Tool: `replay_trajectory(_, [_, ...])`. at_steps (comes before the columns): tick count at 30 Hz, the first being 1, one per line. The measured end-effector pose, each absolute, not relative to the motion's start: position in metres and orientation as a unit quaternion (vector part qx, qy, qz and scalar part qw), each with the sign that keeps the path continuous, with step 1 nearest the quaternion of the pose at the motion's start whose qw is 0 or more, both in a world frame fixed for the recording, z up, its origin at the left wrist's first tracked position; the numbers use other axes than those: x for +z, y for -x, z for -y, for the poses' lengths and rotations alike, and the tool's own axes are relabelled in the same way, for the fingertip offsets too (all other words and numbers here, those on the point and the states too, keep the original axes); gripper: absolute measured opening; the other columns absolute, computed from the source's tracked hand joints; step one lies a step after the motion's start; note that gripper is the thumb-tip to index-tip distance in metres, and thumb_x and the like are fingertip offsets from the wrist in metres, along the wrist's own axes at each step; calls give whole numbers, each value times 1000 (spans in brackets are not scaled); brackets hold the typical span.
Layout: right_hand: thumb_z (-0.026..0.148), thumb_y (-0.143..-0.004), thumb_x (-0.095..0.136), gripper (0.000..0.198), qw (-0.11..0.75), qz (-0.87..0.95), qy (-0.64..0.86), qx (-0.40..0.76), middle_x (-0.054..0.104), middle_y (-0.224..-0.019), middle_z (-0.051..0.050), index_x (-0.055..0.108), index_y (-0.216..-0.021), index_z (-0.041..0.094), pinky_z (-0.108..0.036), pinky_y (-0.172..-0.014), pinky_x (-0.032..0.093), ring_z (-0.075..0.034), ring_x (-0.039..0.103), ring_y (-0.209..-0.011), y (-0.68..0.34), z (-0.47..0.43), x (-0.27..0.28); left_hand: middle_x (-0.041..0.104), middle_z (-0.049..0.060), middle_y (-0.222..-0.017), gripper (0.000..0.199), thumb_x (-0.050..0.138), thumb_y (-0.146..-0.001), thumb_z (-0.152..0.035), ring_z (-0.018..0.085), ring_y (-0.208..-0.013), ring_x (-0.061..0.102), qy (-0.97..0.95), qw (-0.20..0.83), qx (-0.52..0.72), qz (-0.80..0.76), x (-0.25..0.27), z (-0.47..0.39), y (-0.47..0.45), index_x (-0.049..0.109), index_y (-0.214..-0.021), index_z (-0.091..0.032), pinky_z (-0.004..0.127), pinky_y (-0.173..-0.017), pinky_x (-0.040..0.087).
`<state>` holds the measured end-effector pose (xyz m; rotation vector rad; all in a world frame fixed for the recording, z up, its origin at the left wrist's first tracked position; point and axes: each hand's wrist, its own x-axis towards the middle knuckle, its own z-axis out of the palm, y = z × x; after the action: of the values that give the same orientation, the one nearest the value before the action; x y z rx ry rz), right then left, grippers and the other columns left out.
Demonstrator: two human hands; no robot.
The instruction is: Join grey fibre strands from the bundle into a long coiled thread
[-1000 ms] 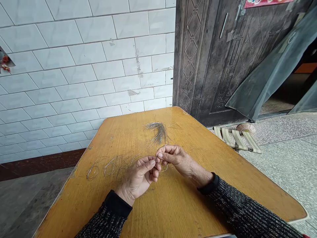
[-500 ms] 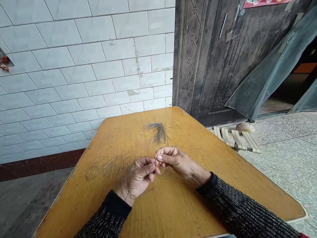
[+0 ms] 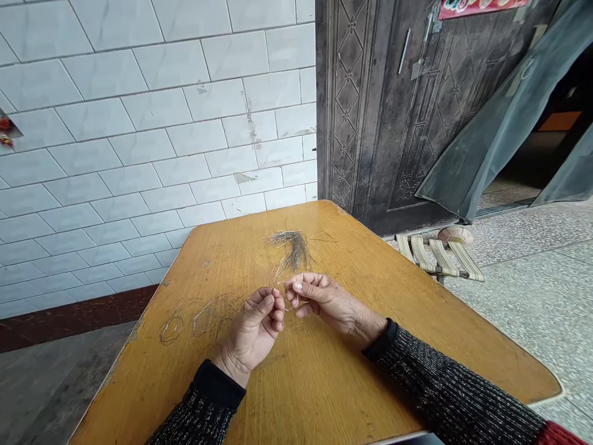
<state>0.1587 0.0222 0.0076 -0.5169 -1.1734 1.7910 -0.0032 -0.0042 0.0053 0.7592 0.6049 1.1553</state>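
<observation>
Between my hands runs a thin wire [image 3: 286, 309], bent into a small loop. My left hand [image 3: 254, 327] pinches one part of it with thumb and forefinger. Close beside it on the right, my right hand [image 3: 327, 303] grips another part of the wire, its fingers curled. Just beyond the hands lies a bundle of loose thin wires [image 3: 296, 250], bent in the middle. Left of my left hand several wire rings rest on the table, among them a left ring [image 3: 171, 327] and a middle ring [image 3: 204, 319]; my left hand partly hides those nearest it.
The yellow wooden table [image 3: 370, 371] has a rounded far edge near a white tiled wall [image 3: 152, 130]. Some stray wires [image 3: 324, 236] lie right of the bundle. A low strapped stool [image 3: 438, 259] stands on the floor at right, before a dark door [image 3: 384, 123] and a grey curtain [image 3: 491, 142].
My hands have drawn slightly apart, with the left moving a little left. More of the wire between them shows now. The camera view has shifted slightly.
</observation>
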Motion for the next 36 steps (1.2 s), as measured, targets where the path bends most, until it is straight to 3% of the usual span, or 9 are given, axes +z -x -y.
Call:
replay_trajectory(6, [36,-70,69,22,454,474,208,725,60,-66,1,63,-70,15,-15,-49,46,-5,53,-55,-158,-23,4,63,-2,-83,19,78,-58,-20,2,-56,50,-320,732,540,-264,6,5,3,64,-70,-18,11,-42,36])
replay_trajectory(20, [40,-75,63,22,521,486,193,674,63,-75,0,59,-76,18,-17,-50,47,-7,57,-60,-150,-12,8,58,-3,-67,21,79,-55,-22,4,-55,51,-271,745,544,-275,4,5,-4,64,-67,-16,13,-45,40])
replay_trajectory(30, [42,-77,61,26,543,525,212,620,63,-65,2,55,-70,17,-19,-52,45,-5,53,-50,-147,-12,9,59,-3,-57,19,80,-54,-17,2,-50,51,-283,716,574,-278,4,5,-6,64,-64,-13,11,-45,41])
replay_trajectory(36, [41,-75,63,27,533,501,205,650,63,-62,2,55,-69,17,-18,-52,45,-5,53,-50,-145,-11,10,61,-3,-61,19,80,-53,-16,3,-51,52,-292,718,571,-271,6,5,-5,64,-63,-12,11,-47,43])
